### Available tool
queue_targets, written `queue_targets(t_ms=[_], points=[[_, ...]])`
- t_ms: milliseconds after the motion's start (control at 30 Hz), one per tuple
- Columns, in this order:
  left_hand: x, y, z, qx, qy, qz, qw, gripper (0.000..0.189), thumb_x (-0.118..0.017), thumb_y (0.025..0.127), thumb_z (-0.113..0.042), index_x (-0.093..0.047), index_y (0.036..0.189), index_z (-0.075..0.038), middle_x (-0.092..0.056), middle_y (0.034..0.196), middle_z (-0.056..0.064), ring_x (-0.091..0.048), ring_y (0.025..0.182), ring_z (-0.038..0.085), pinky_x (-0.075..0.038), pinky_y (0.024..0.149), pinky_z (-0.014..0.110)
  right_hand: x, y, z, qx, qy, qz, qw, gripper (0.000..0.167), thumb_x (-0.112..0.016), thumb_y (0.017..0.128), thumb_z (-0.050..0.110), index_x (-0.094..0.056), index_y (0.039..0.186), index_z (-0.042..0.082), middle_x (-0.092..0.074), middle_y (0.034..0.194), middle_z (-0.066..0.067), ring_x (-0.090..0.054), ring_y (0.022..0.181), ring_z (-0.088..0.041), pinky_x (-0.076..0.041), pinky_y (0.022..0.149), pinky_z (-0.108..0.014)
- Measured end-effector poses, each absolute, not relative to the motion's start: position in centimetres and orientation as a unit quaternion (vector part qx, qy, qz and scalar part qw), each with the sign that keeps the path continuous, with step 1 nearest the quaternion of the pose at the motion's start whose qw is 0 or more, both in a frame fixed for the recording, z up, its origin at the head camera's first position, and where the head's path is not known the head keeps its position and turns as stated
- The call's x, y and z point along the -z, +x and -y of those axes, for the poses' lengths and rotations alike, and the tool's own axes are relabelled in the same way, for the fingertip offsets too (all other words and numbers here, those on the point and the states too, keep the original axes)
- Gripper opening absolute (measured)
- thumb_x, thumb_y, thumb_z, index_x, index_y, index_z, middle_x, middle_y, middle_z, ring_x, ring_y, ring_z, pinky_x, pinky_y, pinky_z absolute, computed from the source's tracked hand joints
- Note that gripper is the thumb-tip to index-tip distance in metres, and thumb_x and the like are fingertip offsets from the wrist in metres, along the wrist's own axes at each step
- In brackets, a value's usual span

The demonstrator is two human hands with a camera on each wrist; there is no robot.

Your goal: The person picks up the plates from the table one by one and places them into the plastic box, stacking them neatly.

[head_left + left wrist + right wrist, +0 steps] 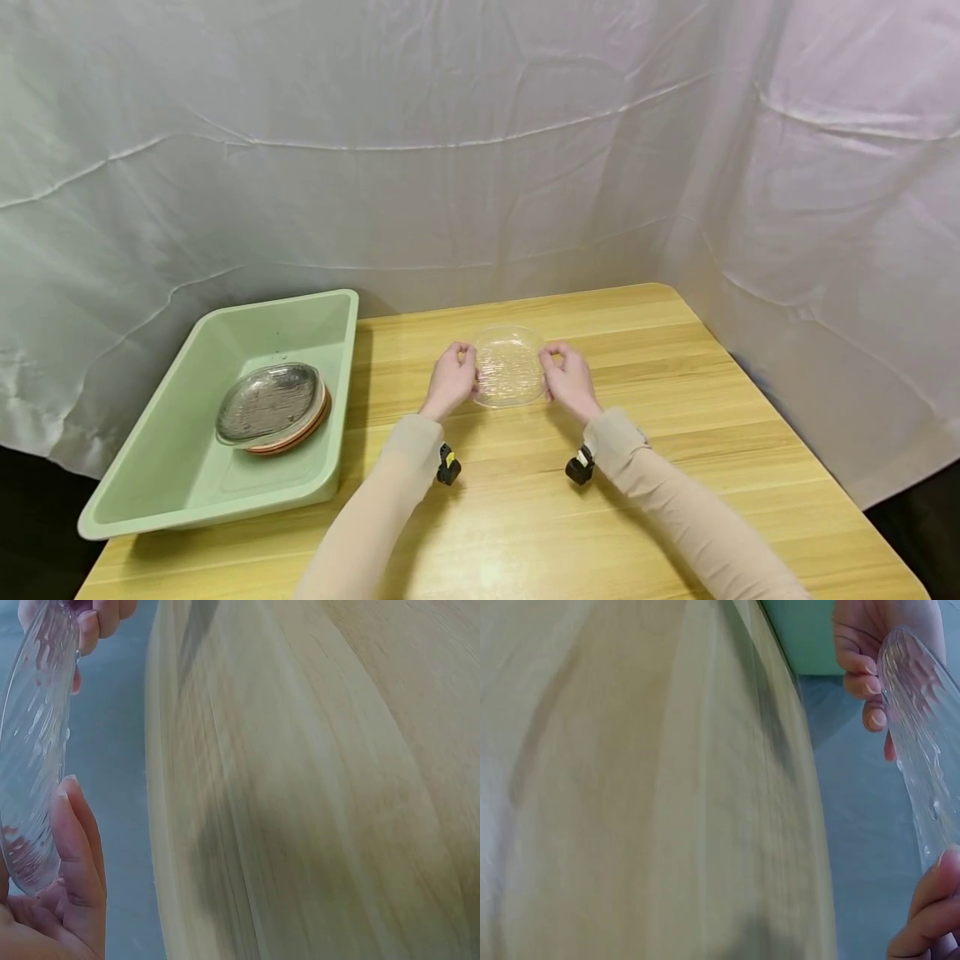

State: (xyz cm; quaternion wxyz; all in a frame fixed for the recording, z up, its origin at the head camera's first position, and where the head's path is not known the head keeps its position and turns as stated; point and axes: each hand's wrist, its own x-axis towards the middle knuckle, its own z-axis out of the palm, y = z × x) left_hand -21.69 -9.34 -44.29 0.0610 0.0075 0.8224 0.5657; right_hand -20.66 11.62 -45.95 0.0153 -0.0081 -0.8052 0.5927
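Between both hands, a clear ridged glass plate (510,367) is held up over the wooden table. My left hand (452,379) grips its left edge, with the thumb and fingers on either side of the rim. On the opposite edge, my right hand (567,379) pinches the rim. Seen from the left wrist, the plate (34,742) stands nearly edge-on, with the left hand's fingers (79,840) against its underside. The right wrist view shows the plate (919,735) from the other side, its textured surface catching light.
A green plastic basin (345,375) stands on the left of the wooden table (525,517). Inside it lies a stack of plates, a dark-looking glass plate (270,404) on top and an orange-brown rim (292,442) beneath. A grey curtain (450,200) hangs behind the table.
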Motion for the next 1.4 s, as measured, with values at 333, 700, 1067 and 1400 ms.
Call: queue_targets(t_ms=[333, 700, 1067, 1400], points=[[44.5, -21.7, 9.4, -0.559, 0.005, -0.827, 0.053, 0.036, -0.038, 0.11, -0.023, -0.052, 0.135, -0.001, -0.062, 0.077, 0.008, -0.056, 0.053, 0.01, -0.059, 0.053, 0.025, 46.7, -20.6, -11.4, -0.652, -0.026, 0.758, -0.008, 0.038, -0.049, 0.107, 0.028, -0.053, 0.13, -0.002, -0.056, 0.054, 0.006, -0.05, 0.042, -0.01, -0.047, 0.044, -0.022], [44.0, -21.7, 9.9, -0.548, 0.003, -0.835, 0.054, 0.033, -0.035, 0.11, -0.017, -0.054, 0.133, -0.001, -0.063, 0.077, 0.009, -0.058, 0.054, 0.01, -0.059, 0.053, 0.025, 46.9, -20.3, -10.8, -0.687, -0.033, 0.726, 0.009, 0.033, -0.05, 0.106, 0.024, -0.057, 0.123, -0.003, -0.057, 0.054, 0.005, -0.049, 0.042, -0.01, -0.047, 0.044, -0.022], [43.3, -21.7, 10.7, -0.548, 0.001, -0.834, 0.068, 0.035, -0.035, 0.11, -0.016, -0.053, 0.134, 0.001, -0.06, 0.077, 0.007, -0.058, 0.056, 0.011, -0.059, 0.054, 0.026, 46.9, -20.0, -10.6, -0.706, -0.032, 0.707, 0.014, 0.036, -0.038, 0.109, 0.021, -0.059, 0.124, -0.004, -0.057, 0.06, 0.003, -0.052, 0.045, -0.009, -0.045, 0.045, -0.02], [42.0, -21.9, 11.2, -0.56, -0.011, -0.825, 0.08, 0.036, -0.033, 0.11, -0.016, -0.052, 0.135, 0.001, -0.062, 0.079, 0.009, -0.06, 0.057, 0.012, -0.06, 0.056, 0.025, 46.5, -20.2, -10.4, -0.721, -0.052, 0.69, 0.033, 0.033, -0.038, 0.108, 0.016, -0.059, 0.121, -0.006, -0.062, 0.072, 0.007, -0.062, 0.063, -0.007, -0.055, 0.06, -0.02]])
